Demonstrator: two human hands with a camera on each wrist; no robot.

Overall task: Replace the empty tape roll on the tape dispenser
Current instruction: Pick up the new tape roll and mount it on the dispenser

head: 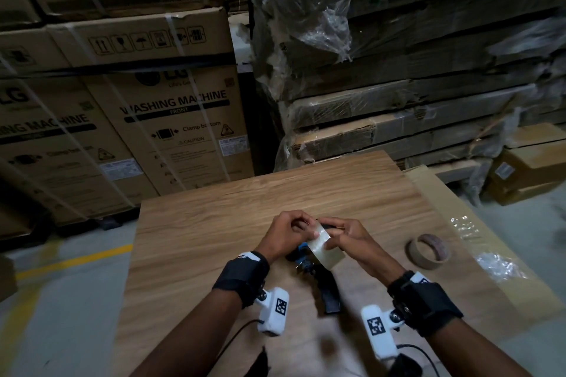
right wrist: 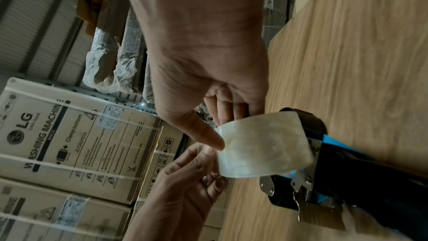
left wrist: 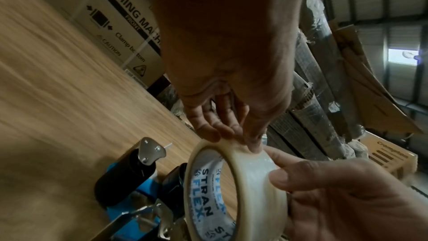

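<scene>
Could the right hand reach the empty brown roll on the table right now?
Probably yes. The empty cardboard roll lies in the open on the wooden table, nothing blocking it. But the right hand holds the new tape roll, so it must let go first.

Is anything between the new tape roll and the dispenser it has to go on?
Nothing visible. Both hands, left and right, hold the clear tape roll just above the blue-and-black dispenser on the table. The empty cardboard core lies well off to the right.

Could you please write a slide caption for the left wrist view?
Both hands pick at a clear tape roll above the blue dispenser on the wooden table.
</scene>
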